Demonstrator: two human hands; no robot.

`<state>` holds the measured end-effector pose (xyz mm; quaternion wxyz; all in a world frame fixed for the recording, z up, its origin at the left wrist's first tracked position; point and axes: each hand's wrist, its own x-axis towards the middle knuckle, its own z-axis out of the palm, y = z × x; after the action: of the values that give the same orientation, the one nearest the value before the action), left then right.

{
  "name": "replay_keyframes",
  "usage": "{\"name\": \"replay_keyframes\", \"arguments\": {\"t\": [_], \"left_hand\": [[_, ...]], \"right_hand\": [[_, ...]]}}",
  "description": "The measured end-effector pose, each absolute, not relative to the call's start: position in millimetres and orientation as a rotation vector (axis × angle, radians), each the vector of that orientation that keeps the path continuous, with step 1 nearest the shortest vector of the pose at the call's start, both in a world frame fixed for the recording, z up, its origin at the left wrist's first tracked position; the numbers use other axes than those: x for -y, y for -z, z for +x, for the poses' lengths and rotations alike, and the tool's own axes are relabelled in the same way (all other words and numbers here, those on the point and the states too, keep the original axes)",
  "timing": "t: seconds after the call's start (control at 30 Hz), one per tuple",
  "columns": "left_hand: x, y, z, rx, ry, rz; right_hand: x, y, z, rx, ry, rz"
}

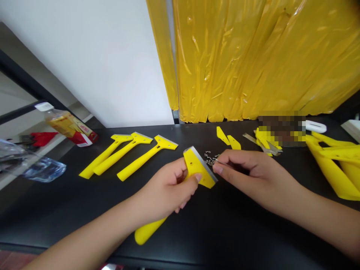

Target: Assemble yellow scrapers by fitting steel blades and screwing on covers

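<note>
My left hand (171, 187) is wrapped round the head and neck of a yellow scraper (191, 163), its thumb pressed on the head. A metal blade (204, 163) runs along the scraper's upper right edge, and a hole shows in the head. Part of the handle is hidden by my hand; its end sticks out below. My right hand (253, 172) is closed in a pinch just right of the blade, with a glint of metal at the fingertips that looks like a small screw (217, 160). Behind these fingertips lies a pile of small screws (208, 154) on the black table (219, 232).
Several yellow scrapers (146, 157) with blades lie left. Two yellow plates (222, 135) lie behind the screws. Blades and yellow pieces (263, 141) lie farther right, with yellow handles (334, 165) at the edge. A drink bottle (70, 125) and clear plastic (42, 165) are at left.
</note>
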<state>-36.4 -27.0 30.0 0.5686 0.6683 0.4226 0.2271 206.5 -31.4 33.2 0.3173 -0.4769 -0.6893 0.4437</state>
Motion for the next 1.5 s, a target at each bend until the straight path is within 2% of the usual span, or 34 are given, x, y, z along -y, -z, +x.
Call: {"name": "replay_keyframes", "arguments": {"t": [0.1, 0.2, 0.3, 0.4, 0.47, 0.6, 0.77, 1.07, 1.27, 1.5], "left_hand": [[29.4, -39.9, -41.6, -1.122, -0.481, 2.226], [35.2, -39.6, -41.0, -1.235, -0.215, 2.709], [43.1, -32.2, -36.2, -1.242, -0.007, 2.925], [45.6, -27.1, -34.5, -1.310, -0.085, 2.876], [40.9, -27.2, -37.0, -1.364, -0.333, 2.635], [22.6, -32.1, -43.5, -1.255, -0.845, 1.757], [15.8, -28.6, -37.1, -0.834, -0.574, 1.142], [11.7, -16.0, -33.4, -0.880, -0.762, 0.908], [8.1, -14.7, -35.0, -0.936, -0.827, 0.871], [11.0, -13.3, -30.1, -0.943, -0.818, 0.836]], "right_hand": [[38.5, -41.1, 202.6, 1.768, -1.413, -1.181], [44.8, -39.1, 195.3, 1.580, -1.731, -1.199], [49.1, -29.6, 187.6, 1.386, -1.844, -1.300], [47.2, -21.5, 185.4, 1.286, -1.858, -1.334], [40.9, -19.9, 188.8, 1.353, -1.762, -1.323], [25.3, -22.1, 202.1, 1.507, -1.542, -1.256], [19.2, -22.5, 207.8, 1.656, -1.434, -1.210], [11.3, -14.1, 221.9, 1.844, -0.885, -1.413], [16.7, 10.5, 222.3, 2.447, -0.309, -1.260], [19.4, 22.6, 206.0, 2.514, -0.295, -1.310]]}}
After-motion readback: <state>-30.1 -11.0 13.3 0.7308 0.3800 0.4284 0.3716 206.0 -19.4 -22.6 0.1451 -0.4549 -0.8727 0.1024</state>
